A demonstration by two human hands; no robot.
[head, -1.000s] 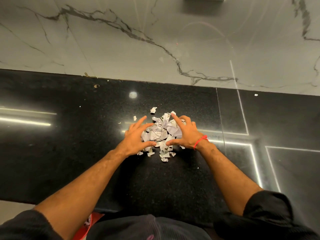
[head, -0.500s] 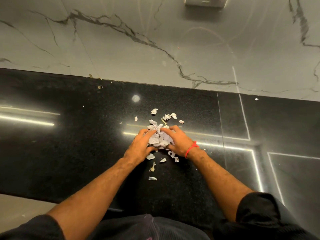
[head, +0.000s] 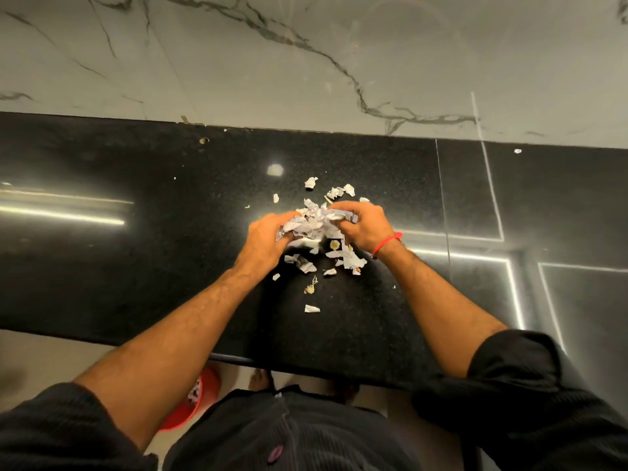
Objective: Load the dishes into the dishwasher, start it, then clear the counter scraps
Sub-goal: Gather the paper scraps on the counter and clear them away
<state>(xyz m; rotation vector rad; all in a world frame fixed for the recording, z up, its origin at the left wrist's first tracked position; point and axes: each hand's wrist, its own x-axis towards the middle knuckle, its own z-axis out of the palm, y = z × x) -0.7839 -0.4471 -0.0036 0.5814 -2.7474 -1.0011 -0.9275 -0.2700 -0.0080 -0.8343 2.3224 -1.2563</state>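
- Paper scraps (head: 314, 220): I am bunching a wad of them between both hands, just above the black counter (head: 102, 260), near its middle.
- My left hand (head: 268, 234) is curling round the wad from 9 o'clock, my right hand (head: 365, 229) clamping it from 3 o'clock; both equally near.
- Loose bits (head: 343, 258) are lying under and at 6 o'clock of my hands, a few more (head: 336, 192) at 12 o'clock.
- A red bin (head: 197, 399) is sitting on the floor at 7 o'clock, mostly hidden by my sleeve and body.
- My fingertips are buried in paper; the dishwasher is not showing.
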